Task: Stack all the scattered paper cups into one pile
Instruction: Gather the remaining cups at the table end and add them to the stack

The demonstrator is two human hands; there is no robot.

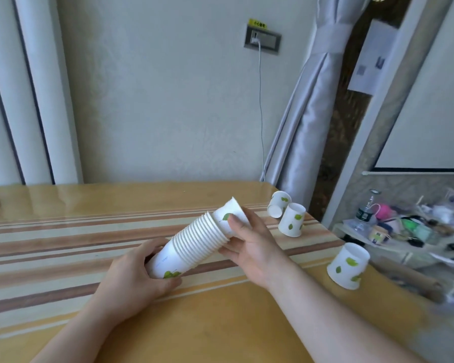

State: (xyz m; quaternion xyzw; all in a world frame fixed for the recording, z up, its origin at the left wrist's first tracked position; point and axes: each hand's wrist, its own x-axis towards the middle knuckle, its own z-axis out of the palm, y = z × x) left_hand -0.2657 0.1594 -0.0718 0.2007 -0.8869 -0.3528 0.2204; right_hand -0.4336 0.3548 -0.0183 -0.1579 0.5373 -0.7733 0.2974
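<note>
1. The stack of paper cups (194, 242) is lying tilted above the wooden table (220, 323), over its striped tablecloth (50, 247), with the closed bottom end pointing toward the person and the rims climbing away to the upper right.
2. The left hand (134, 276) is wrapping around the near, lower end of the stack, fingers curled over the top and thumb underneath, gripping the outermost cup beside its green leaf print.
3. The right hand (249, 244) is closing on the far end of the stack, where a single leaf-printed cup (230, 216) is sitting partly nested in the top rim and sticking out beyond the others; the thumb is pressing on its side and the fingers are spreading beneath the stack's rims.
4. Three loose cups are lying to the right of the stack, all apart from both hands.
5. A tipped cup (278, 204) is resting on its side farthest from the stack, near the table's back right corner, its open mouth facing the camera.
6. An upside-down cup (292, 220) is standing just beside the tipped cup, on the stack's side and slightly nearer the person; whether the two are touching I cannot tell.
7. A third cup (347, 265) is standing upside down well to the right of the stack, close to the table's right edge.
8. Past that edge, farther right of the stack, a low shelf with cluttered items (404, 226) is showing, including a plastic bottle (364, 213).
</note>
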